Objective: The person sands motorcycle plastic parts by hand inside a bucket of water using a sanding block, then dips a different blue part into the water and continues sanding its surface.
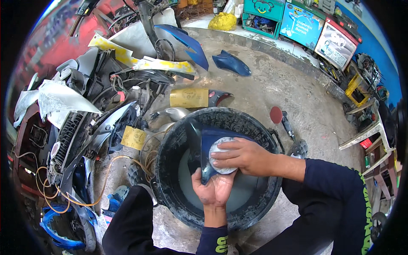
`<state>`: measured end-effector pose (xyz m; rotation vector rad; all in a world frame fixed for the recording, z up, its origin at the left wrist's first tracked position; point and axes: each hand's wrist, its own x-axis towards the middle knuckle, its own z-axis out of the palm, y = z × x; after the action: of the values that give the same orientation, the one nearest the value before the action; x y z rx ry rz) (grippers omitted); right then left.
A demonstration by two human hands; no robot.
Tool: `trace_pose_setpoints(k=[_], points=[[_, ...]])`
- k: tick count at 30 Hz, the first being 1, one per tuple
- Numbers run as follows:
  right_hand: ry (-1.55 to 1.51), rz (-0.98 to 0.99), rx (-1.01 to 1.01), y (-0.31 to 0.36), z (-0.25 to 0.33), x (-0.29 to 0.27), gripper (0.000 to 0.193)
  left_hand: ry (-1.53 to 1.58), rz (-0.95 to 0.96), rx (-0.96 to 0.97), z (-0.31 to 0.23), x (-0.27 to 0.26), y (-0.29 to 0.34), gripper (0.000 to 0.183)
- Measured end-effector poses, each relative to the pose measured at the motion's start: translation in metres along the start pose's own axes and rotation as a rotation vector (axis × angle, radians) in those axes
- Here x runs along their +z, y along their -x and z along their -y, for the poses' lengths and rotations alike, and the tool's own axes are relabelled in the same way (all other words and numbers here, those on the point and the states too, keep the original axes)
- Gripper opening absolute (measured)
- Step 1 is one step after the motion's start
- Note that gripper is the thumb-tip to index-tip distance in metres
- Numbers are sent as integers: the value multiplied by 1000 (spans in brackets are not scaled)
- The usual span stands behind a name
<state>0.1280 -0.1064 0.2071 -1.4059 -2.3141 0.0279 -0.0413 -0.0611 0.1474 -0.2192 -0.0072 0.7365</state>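
Note:
My left hand (214, 189) is palm up, gripping the lower end of a dark blue plastic motorcycle panel (206, 137). The panel is tilted over a round black tub (168, 191) with cloudy grey water (242, 193) in it. My right hand (248, 158) curls its fingers over a round whitish pad (222, 166) and presses it on the panel's blue face. What lies under the pad is hidden.
A small sander with a red disc (276, 114) lies right of the tub. Sandpaper sheets (189, 98), a blue panel (231, 63) and an orange hose (104, 180) lie on the floor. Motorcycle parts (68, 100) pile up at left; a white stool (374, 129) stands at right.

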Motion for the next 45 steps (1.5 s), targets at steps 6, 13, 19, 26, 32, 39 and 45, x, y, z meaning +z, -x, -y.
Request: trace_pose_setpoints(k=[6, 13, 19, 26, 32, 39, 45], points=[[8, -31, 135, 3, -2, -6, 54, -583, 36, -1, -5, -2, -3, 67], [78, 46, -96, 3, 26, 4, 49, -613, -284, 106, 1, -4, -2, 51], [308, -82, 141, 7, 19, -1, 42, -717, -300, 292, 10, -1, -6, 47], [448, -25, 210, 4, 12, -9, 43, -763, -327, 341, -1, 1, -6, 48], [367, -44, 6, -3, 31, -8, 41, -651, -257, 317, -8, 7, -6, 44], [244, -44, -143, 0, 45, -7, 49, -691, -271, 323, -4, 10, -5, 42], [259, 25, -162, 13, 39, -2, 57, -732, -353, 364, 0, 1, -3, 43]])
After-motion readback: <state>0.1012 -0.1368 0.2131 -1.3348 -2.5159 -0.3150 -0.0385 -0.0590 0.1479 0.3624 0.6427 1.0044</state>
